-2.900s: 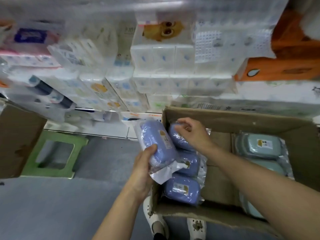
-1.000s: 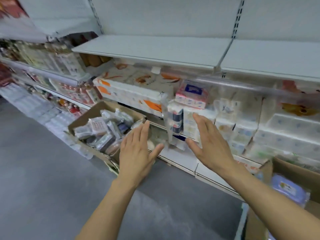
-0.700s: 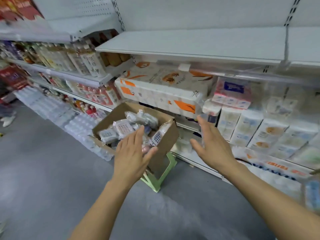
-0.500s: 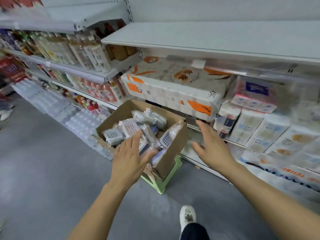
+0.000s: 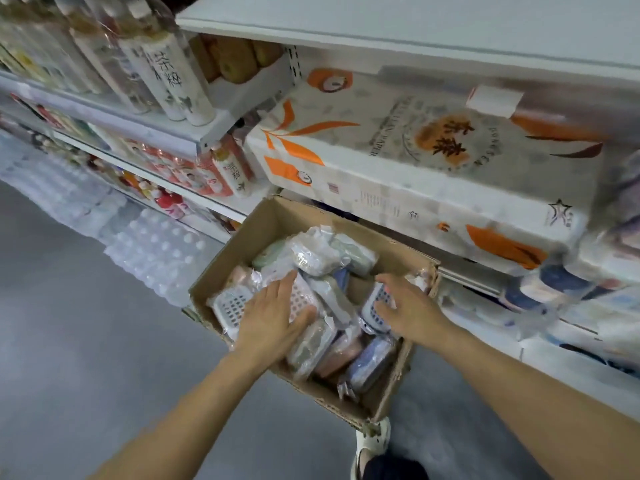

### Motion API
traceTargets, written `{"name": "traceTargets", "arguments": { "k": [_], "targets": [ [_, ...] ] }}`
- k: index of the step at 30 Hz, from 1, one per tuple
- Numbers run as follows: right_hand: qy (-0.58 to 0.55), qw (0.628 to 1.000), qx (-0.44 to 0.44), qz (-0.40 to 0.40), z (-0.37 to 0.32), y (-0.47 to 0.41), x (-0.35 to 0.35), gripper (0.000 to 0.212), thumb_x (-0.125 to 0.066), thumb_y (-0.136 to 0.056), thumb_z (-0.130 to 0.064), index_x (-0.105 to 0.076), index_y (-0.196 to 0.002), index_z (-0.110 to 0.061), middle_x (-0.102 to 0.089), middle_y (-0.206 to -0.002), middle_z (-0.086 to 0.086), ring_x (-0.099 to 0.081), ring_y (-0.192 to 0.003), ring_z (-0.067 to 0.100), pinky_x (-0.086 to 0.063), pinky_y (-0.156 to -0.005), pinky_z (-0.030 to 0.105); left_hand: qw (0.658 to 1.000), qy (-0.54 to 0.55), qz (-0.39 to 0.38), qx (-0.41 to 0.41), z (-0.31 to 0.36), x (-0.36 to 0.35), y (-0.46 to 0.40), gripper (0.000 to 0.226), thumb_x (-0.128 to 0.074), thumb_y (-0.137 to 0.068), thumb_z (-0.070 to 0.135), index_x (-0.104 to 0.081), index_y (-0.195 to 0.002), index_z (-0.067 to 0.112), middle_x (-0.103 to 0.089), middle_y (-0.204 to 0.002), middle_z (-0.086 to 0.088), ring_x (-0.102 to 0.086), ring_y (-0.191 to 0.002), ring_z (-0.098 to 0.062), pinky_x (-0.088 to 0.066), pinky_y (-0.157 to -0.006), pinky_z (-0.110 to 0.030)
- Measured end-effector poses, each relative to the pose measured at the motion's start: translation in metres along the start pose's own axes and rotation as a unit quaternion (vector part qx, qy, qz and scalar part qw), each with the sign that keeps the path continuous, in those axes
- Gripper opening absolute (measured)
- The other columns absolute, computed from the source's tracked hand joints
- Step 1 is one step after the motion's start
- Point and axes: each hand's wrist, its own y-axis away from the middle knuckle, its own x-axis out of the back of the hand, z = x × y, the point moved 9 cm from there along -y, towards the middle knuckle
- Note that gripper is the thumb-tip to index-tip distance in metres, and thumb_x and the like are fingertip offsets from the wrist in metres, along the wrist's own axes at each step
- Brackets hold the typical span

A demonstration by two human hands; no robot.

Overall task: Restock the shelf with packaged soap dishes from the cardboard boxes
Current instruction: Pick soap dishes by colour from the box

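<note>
Our left hand (image 5: 273, 317) lies flat with straight fingers on a pink-gridded soap dish packet (image 5: 303, 297); our right hand (image 5: 408, 311) rests, fingers relaxed, on a blue-gridded packet (image 5: 375, 301). Neither grasps anything. Both are inside the cardboard box (image 5: 239, 251) at centre frame, whose far rim sits close under the shelf (image 5: 415, 22) goods. Grey floor (image 5: 69, 341) lies open at lower left. The tissue pack (image 5: 415, 157) above reads "PAPER". Packets along the near wall stand on edge, long axes running toward us.
</note>
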Motion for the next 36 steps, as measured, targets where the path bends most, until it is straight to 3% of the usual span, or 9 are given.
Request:
{"name": "traceTargets", "arguments": {
  "k": [2, 5, 9, 13, 16, 20, 27, 32, 36],
  "targets": [
    [0.018, 0.999, -0.032, -0.025, 0.008, -0.025, -0.015, 0.052, -0.050, -0.098, -0.029, -0.035, -0.146, -0.020, -0.045, -0.145, 0.007, -0.045, -0.131, 0.024, -0.040, -0.103, 0.036, 0.998, -0.041, -0.021, -0.039, -0.006, -0.008, -0.030, 0.086, -0.023, -0.085, 0.074, -0.020, -0.155, 0.023, -0.041, -0.151, -0.006, -0.039, -0.136, -0.026, -0.031, -0.111, -0.041],
    [0.038, 0.995, -0.066, -0.056, 0.019, -0.052, -0.037, 0.051, -0.049, -0.098, -0.031, -0.035, -0.147, -0.022, -0.047, -0.143, 0.008, -0.051, -0.126, 0.025, -0.044, -0.099, 0.038, 0.999, -0.002, -0.002, -0.043, -0.021, -0.011, -0.064, 0.071, -0.044, -0.096, 0.057, -0.025, -0.154, 0.020, -0.043, -0.149, -0.007, -0.042, -0.135, -0.027, -0.033, -0.110, -0.042],
    [0.050, 0.988, -0.114, -0.089, 0.039, -0.079, -0.066, 0.048, -0.045, -0.101, -0.029, -0.034, -0.147, -0.026, -0.053, -0.137, 0.008, -0.057, -0.117, 0.024, -0.045, -0.093, 0.035, 0.992, 0.123, 0.003, 0.003, -0.041, -0.019, -0.088, 0.070, -0.045, -0.095, 0.056, -0.028, -0.152, 0.021, -0.040, -0.152, -0.003, -0.039, -0.138, -0.023, -0.032, -0.111, -0.041],
    [0.042, 0.981, -0.164, -0.090, 0.056, -0.101, -0.088, 0.047, -0.041, -0.102, -0.028, -0.035, -0.148, -0.026, -0.049, -0.143, 0.011, -0.051, -0.127, 0.028, -0.043, -0.101, 0.038, 0.977, 0.205, -0.009, 0.060, -0.077, -0.025, -0.123, 0.066, -0.051, -0.096, 0.048, -0.030, -0.152, 0.020, -0.036, -0.154, -0.006, -0.034, -0.141, -0.027, -0.031, -0.113, -0.044],
    [0.063, 0.975, -0.190, -0.093, 0.069, -0.113, -0.106, 0.044, -0.039, -0.102, -0.031, -0.038, -0.146, -0.028, -0.051, -0.140, 0.013, -0.053, -0.123, 0.030, -0.047, -0.099, 0.041, 0.970, 0.236, -0.016, 0.054, -0.096, -0.026, -0.157, 0.062, -0.054, -0.097, 0.042, -0.035, -0.150, 0.018, -0.041, -0.148, -0.007, -0.039, -0.137, -0.026, -0.034, -0.110, -0.043],
    [0.109, 0.962, -0.222, -0.119, 0.082, -0.121, -0.130, 0.036, -0.040, -0.100, -0.028, -0.047, -0.135, -0.025, -0.055, -0.127, 0.012, -0.060, -0.107, 0.028, -0.052, -0.088, 0.041, 0.979, 0.190, -0.071, 0.035, -0.123, -0.048, -0.198, 0.054, -0.049, -0.101, 0.037, -0.036, -0.149, 0.017, -0.041, -0.147, -0.007, -0.040, -0.136, -0.027, -0.031, -0.109, -0.039],
    [0.161, 0.947, -0.264, -0.084, 0.096, -0.124, -0.149, 0.030, -0.043, -0.099, -0.026, -0.052, -0.127, -0.026, -0.062, -0.120, 0.007, -0.064, -0.106, 0.027, -0.054, -0.088, 0.041, 0.976, 0.037, -0.190, 0.100, -0.184, -0.120, -0.256, 0.039, -0.045, -0.101, 0.026, -0.044, -0.136, 0.007, -0.057, -0.130, -0.021, -0.055, -0.118, -0.039, -0.045, -0.101, -0.044],
    [0.105, 0.950, -0.294, -0.009, 0.093, -0.118, -0.139, 0.029, -0.054, -0.095, -0.027, -0.049, -0.123, -0.022, -0.061, -0.118, 0.008, -0.064, -0.103, 0.027, -0.053, -0.085, 0.042, 0.958, 0.046, -0.229, 0.166, -0.186, -0.141, -0.263, 0.062, -0.066, -0.091, 0.041, -0.041, -0.134, 0.004, -0.054, -0.132, -0.018, -0.052, -0.123, -0.037, -0.041, -0.101, -0.041],
    [0.042, 0.944, -0.323, 0.051, 0.095, -0.108, -0.128, 0.030, -0.058, -0.092, -0.012, -0.050, -0.121, -0.019, -0.062, -0.117, 0.011, -0.062, -0.107, 0.029, -0.051, -0.089, 0.041, 0.931, 0.079, -0.255, 0.250, -0.197, -0.161, -0.264, 0.103, -0.080, -0.059, 0.064, -0.041, -0.137, 0.008, -0.049, -0.135, -0.017, -0.045, -0.125, -0.038, -0.042, -0.104, -0.050]
  ]
}}
